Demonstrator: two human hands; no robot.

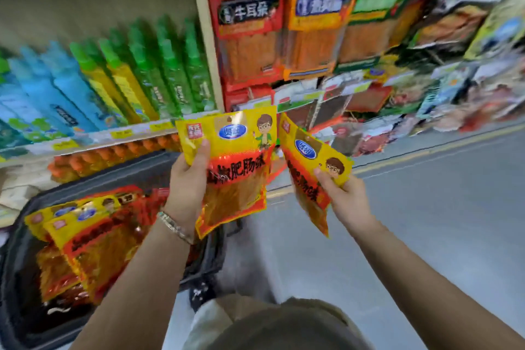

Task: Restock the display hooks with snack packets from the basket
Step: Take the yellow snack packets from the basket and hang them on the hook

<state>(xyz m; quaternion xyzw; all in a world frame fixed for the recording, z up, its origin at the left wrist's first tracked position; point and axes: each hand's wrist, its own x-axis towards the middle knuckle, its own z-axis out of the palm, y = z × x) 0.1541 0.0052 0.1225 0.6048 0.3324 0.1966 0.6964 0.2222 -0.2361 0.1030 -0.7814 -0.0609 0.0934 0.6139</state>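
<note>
My left hand [189,176] grips a yellow and red snack packet [235,167] by its left edge, thumb on the front. My right hand [345,193] holds a second, tilted packet of the same kind [305,162] just to the right. Both packets are in front of me at mid-height, below the hanging display. The dark basket [199,258] sits at lower left with several more of these packets [85,239] inside. The display hooks carry hanging snack packets [250,25] above and to the right.
On the left, a shelf [93,139] holds blue, yellow and green bottles [119,77], with orange-capped items on the shelf below. Grey floor [426,207] with a yellow line stretches to the right. More blurred snack packs [454,88] hang further right.
</note>
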